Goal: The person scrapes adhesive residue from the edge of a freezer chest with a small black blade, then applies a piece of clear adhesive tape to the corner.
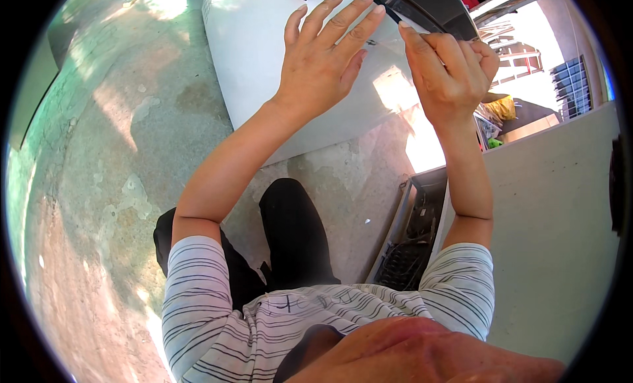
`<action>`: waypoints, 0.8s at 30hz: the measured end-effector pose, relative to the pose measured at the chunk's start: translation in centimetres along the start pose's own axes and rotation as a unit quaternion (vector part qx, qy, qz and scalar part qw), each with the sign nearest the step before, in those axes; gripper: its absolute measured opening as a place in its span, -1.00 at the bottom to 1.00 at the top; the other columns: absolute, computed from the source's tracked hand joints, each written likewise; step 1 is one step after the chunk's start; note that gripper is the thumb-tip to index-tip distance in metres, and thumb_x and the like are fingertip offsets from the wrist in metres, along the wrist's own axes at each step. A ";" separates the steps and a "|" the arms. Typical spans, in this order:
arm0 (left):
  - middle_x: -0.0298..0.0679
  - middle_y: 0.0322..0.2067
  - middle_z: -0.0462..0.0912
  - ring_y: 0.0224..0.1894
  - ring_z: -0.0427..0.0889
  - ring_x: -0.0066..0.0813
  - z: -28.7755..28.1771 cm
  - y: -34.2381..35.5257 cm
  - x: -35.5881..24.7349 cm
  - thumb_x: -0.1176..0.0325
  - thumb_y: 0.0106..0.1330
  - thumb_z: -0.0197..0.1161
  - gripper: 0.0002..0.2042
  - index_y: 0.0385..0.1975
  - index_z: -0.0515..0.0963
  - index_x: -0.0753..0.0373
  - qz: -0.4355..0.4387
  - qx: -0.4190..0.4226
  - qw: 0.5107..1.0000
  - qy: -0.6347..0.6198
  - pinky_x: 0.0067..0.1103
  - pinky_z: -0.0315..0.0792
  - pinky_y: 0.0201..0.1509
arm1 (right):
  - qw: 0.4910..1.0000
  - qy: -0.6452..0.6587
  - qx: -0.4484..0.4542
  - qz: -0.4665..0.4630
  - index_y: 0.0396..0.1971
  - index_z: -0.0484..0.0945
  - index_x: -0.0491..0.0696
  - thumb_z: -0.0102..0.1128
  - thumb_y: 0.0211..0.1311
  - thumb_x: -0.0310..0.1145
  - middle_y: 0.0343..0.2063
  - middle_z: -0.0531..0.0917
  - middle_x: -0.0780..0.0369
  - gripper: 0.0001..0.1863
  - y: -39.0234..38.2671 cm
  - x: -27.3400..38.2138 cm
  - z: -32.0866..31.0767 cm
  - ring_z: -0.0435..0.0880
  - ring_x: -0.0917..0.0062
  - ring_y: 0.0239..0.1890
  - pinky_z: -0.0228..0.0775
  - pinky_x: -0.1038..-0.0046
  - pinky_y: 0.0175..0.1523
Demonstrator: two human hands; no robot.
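A large, smooth white panel (247, 66) with a curved lower edge is in front of me at the top of the view. My left hand (316, 73) is over it with the fingers spread, holding nothing; whether the palm touches the surface I cannot tell. To its right, my right hand (452, 76) is closed, thumb and fingers drawn together beside a glossy black part (435, 14). What lies between those fingertips, if anything, is too small to make out. A bright patch of light falls on the panel between my hands.
Stained concrete floor (158, 113) stretches to my left. By my right leg lies a long, narrow open tray (412, 251) with dark things inside. A broad pale grey surface (547, 218) fills the right side. Beyond it are a yellow bag (502, 108) and a dark blue grid (572, 86).
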State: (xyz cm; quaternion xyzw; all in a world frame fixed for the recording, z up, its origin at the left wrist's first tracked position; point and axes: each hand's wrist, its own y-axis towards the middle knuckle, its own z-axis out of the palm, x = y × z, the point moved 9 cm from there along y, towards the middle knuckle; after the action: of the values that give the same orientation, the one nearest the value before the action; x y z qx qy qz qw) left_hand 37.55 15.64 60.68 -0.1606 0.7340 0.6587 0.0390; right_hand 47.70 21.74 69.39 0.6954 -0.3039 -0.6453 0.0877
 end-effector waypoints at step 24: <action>-0.35 0.37 0.43 0.42 0.31 -0.21 -0.2 1.3 0.7 0.31 0.17 0.38 -0.35 0.35 0.44 0.07 -0.009 0.022 0.996 0.085 0.07 -0.03 0.45 | 0.998 0.031 0.054 0.032 -0.31 0.74 0.09 0.36 -0.04 -0.48 -0.54 0.47 0.45 -0.76 2.0 0.0 1.5 0.51 0.64 -0.53 0.21 0.37 0.08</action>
State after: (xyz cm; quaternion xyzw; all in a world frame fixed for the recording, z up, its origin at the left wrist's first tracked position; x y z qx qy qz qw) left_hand 36.57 15.45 61.76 -0.2219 0.7473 0.6261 -0.0139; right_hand 45.64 20.51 70.17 0.7086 -0.3573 -0.6032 0.0798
